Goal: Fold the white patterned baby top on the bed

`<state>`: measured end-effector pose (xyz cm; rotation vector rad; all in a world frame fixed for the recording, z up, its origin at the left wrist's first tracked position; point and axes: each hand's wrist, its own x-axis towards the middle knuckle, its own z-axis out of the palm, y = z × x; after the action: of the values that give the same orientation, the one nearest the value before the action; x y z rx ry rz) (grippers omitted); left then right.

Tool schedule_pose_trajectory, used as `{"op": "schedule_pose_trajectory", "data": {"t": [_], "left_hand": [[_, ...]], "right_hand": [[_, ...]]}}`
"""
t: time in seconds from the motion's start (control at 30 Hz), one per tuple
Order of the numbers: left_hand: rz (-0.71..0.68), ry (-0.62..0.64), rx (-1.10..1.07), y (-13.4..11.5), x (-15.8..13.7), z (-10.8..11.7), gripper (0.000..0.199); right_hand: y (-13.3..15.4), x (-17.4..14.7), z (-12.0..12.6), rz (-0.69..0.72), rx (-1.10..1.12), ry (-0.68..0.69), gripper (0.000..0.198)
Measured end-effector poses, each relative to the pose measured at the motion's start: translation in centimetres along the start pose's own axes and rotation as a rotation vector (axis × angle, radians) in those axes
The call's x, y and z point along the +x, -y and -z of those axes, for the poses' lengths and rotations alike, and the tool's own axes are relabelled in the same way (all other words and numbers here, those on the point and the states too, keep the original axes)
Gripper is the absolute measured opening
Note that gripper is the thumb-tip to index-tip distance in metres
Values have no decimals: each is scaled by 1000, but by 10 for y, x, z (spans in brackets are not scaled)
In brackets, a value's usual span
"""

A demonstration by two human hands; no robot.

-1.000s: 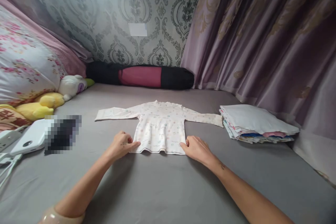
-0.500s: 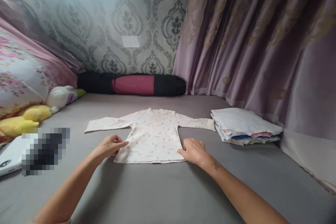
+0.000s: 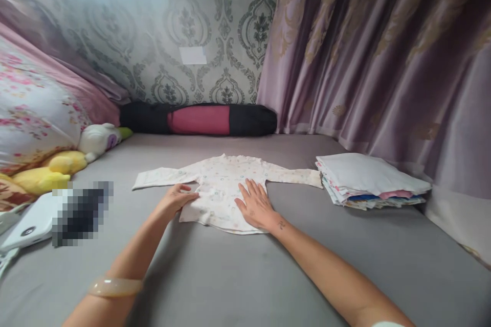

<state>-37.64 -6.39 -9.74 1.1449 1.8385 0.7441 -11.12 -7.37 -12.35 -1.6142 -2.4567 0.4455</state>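
Note:
A small white long-sleeved shirt (image 3: 218,199) with a tiny pastel print lies spread on the bed, its sleeves stretched out to both sides. At its left side edge is my left hand (image 3: 177,200), thumb over the fabric and fingers curled at the edge, gripping it. The hem near that hand is slightly bunched and uneven. My right hand (image 3: 256,207) rests flat on the lower right part of the shirt, fingers spread, palm down.
A stack of folded clothes (image 3: 372,179) sits right, touching the right cuff. Left are a white device (image 3: 28,225), a blurred dark patch, yellow and white plush toys (image 3: 97,140) and a floral pillow (image 3: 34,107). A black-and-maroon bolster (image 3: 199,120) lies against the wall, beside the curtain (image 3: 345,51).
My right hand has left the shirt's right edge and now lies flat on its front. My left hand has shifted up and inward, pulling in the left side.

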Motion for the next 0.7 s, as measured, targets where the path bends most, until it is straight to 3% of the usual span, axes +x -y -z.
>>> {"op": "schedule_pose_trajectory", "data": {"t": [0.17, 0.33, 0.5, 0.6, 0.7], "left_hand": [[35, -76, 32, 1, -21, 1, 53], [-35, 140, 42, 16, -35, 14, 77], [-60, 247, -132, 16, -45, 24, 93], [-27, 273, -205, 13, -48, 24, 91], [-44, 314, -119, 18, -49, 22, 77]], "right_hand": [[3, -5, 8, 28, 22, 59, 66], [9, -40, 22, 170, 131, 37, 54], [4, -65, 26, 340, 131, -19, 18], [-3, -62, 23, 415, 49, -19, 15], [-7, -57, 20, 442, -1, -15, 22]]}}
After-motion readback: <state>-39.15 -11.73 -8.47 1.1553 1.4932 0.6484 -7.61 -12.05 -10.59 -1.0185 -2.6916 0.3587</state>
